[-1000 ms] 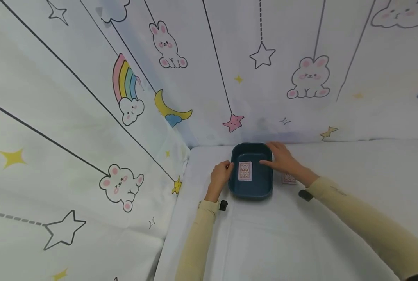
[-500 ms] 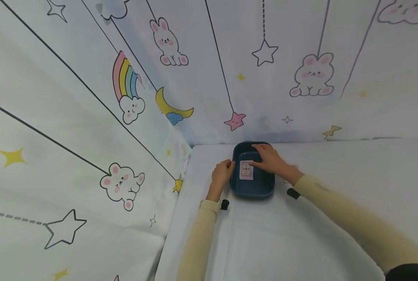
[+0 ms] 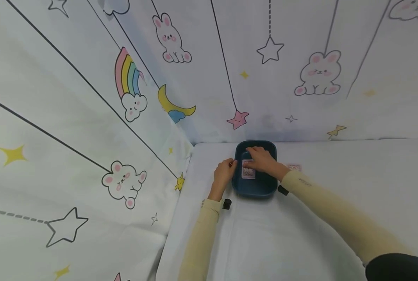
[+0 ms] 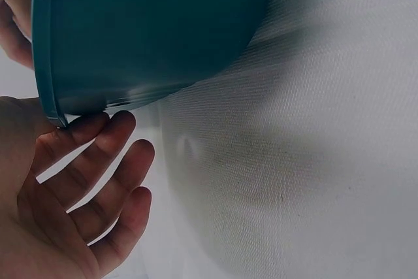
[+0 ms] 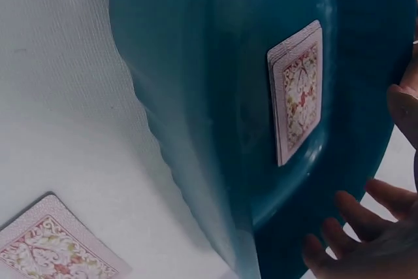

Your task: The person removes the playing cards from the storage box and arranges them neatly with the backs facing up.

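Observation:
A dark teal plastic tray with rounded corners sits on the white tabletop. In it lies a small stack of playing cards, face down, with a red floral back. My left hand grips the tray's left rim; in the left wrist view its fingertips rest at the outer wall while the others spread loosely. My right hand reaches over the tray from the right, thumb and fingers apart around the cards' upper part, holding nothing. Another face-down playing card lies on the table right of the tray, partly behind the right sleeve.
White cloth covers the table. Close behind the tray rises a white curtain printed with bunnies, stars and a rainbow; it continues along the left side. Black wrist cameras sit at both cuffs.
My right hand has moved left from the tray's right rim to above the cards. The left hand stays at the rim. The card on the table became covered by the arm, then partly visible again.

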The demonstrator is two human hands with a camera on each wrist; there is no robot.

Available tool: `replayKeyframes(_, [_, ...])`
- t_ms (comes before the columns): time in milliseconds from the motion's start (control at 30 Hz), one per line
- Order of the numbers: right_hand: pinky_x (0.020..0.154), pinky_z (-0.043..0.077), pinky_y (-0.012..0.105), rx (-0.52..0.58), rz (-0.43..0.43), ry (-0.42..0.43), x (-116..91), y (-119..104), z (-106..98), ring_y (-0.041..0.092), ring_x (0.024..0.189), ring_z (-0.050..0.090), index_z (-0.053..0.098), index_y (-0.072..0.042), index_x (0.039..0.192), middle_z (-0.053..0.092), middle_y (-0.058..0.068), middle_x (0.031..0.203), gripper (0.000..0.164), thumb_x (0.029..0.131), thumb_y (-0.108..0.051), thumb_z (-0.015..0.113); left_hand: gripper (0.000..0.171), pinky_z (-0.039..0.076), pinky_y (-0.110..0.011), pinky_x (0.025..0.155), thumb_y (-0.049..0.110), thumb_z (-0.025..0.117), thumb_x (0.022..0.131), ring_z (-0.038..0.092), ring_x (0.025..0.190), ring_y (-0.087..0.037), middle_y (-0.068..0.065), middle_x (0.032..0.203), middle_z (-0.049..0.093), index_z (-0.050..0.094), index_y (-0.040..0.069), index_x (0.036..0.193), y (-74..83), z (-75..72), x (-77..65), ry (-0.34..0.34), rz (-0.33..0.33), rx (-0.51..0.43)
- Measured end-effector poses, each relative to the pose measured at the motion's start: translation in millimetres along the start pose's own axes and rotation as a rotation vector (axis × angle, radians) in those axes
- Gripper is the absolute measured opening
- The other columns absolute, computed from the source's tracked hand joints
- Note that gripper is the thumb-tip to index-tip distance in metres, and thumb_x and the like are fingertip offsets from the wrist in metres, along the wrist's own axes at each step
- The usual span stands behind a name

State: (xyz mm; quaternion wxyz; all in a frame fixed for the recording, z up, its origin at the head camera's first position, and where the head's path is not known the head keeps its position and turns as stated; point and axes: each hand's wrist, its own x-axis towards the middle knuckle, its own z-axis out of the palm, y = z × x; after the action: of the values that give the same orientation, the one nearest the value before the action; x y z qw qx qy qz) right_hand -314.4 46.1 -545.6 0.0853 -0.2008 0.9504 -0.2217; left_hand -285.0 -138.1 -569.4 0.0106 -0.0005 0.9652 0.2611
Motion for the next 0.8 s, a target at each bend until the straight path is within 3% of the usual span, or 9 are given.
replayKeyframes(200, [0.109,0.035,0.065,-0.068,0.048,-0.094,7,1,2,0.049,0.132,0.046,0.04,0.004,0.147,0.048,0.03,0.145,0.074,0.094,-0.04,0.069,0.032,0.036,-0.028,0.053,0.038,0.051,0.105,0.052,0.06,-0.014,-0.001,0.075,0.062,0.063,0.015,0.086,-1.8,1.6,1.1,0.01,0.012,-0.005])
replayKeyframes(467, [0.113,0.027,0.067,-0.09,0.122,-0.261,12,4,6,0.054,0.138,0.036,0.036,0.007,0.148,0.039,0.034,0.15,0.081,0.091,-0.038,0.072,0.032,0.035,-0.027,0.051,0.038,0.051,0.105,0.051,0.059,-0.014,0.0,0.073,0.061,0.064,0.016,0.086,-4.3,3.9,2.8,0.015,0.015,-0.011])
replayKeyframes(800, [0.11,0.035,0.064,-0.166,0.119,-0.276,16,3,12,0.052,0.133,0.04,0.041,0.008,0.144,0.037,0.035,0.145,0.083,0.085,-0.035,0.08,0.033,0.036,-0.027,0.052,0.038,0.051,0.105,0.052,0.06,-0.014,-0.001,0.075,0.062,0.065,0.015,0.087,-4.4,1.7,1.6,0.013,0.019,-0.021])
